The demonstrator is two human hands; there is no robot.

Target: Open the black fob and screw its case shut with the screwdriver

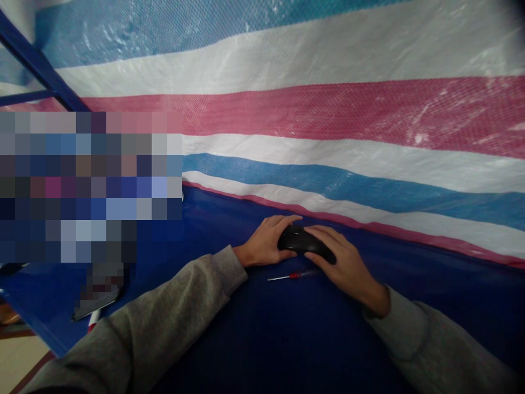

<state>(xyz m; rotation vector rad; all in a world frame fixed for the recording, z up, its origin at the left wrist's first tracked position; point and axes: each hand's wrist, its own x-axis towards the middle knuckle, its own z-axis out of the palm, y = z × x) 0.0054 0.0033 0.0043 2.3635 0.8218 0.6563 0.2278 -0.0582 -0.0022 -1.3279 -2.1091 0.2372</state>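
A black computer mouse [302,241] lies sideways between my two hands, over the blue surface. My left hand [267,241] grips its left end, fingers along the far side and thumb on the near side. Round the right end curl the fingers and thumb of my right hand [342,257]. Just on the near side of the mouse is a small screwdriver [292,276] with a red and clear handle and a thin metal shaft pointing left. Part of its handle is in shadow near my right thumb. The underside of the mouse is hidden.
A striped plastic sheet [328,109] in red, white and blue hangs behind the blue table [246,339]. At left, a blurred-out area hides things. A dark flat object [96,303] and a red and white stick [94,319] lie by my left sleeve. A blue frame bar [49,71] stands upper left.
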